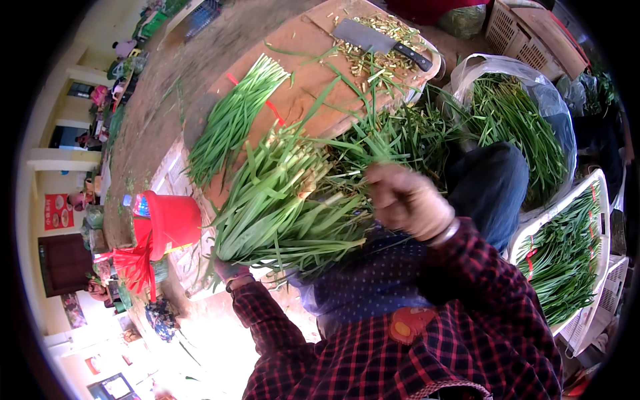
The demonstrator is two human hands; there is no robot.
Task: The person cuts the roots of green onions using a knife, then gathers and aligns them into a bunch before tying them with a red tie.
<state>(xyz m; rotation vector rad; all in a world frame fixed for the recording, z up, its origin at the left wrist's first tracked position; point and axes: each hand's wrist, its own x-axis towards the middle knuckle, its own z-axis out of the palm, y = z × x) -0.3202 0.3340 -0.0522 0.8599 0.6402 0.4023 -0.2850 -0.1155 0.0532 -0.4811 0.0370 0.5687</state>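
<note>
A large loose bunch of garlic chives (267, 207) lies across my lap, its pale stem ends toward the board. My left hand (233, 270) grips it from beneath at the leafy end; the leaves hide most of its fingers. My right hand (408, 200), blurred by motion, hovers just right of the bunch with curled fingers. Whatever it may hold cannot be made out. Beyond the bunch, a neat bundle of chives (243, 117) with red ties rests on the wooden board (300, 87). More loose chives (413, 133) are heaped beyond my right hand.
A cleaver (380, 43) lies among cut stem ends (373, 63) at the board's far end. Left stands a red bucket (175, 223) with red ties (137, 263). On the right are a clear bag of chives (513, 127) and a white crate (603, 247) of tied bundles.
</note>
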